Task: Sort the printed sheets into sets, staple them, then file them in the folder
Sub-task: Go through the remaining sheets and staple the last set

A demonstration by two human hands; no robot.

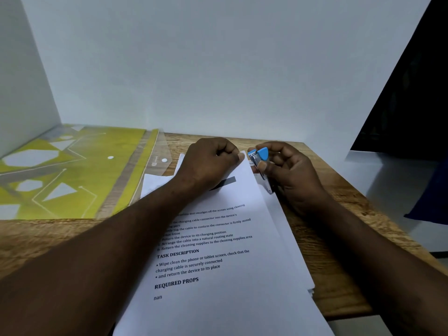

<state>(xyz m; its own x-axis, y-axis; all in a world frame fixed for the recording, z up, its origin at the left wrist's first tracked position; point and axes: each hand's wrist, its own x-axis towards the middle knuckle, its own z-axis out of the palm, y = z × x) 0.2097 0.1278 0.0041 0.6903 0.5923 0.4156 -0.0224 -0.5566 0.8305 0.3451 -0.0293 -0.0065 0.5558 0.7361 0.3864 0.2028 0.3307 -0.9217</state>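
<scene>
A stack of printed sheets lies on the wooden table, running from the near edge toward the back. My left hand pinches the top right corner of the top sheets, thumb on the paper. My right hand grips a small blue and metal stapler right beside that corner, its jaw at the paper's edge. More white sheets stick out from under the stack at the left. A yellow-green patterned plastic folder lies flat at the left.
The wooden table ends close on the right and near side. White walls stand at the back and left. A white surface with a dark blue cloth lies beyond the table's right edge.
</scene>
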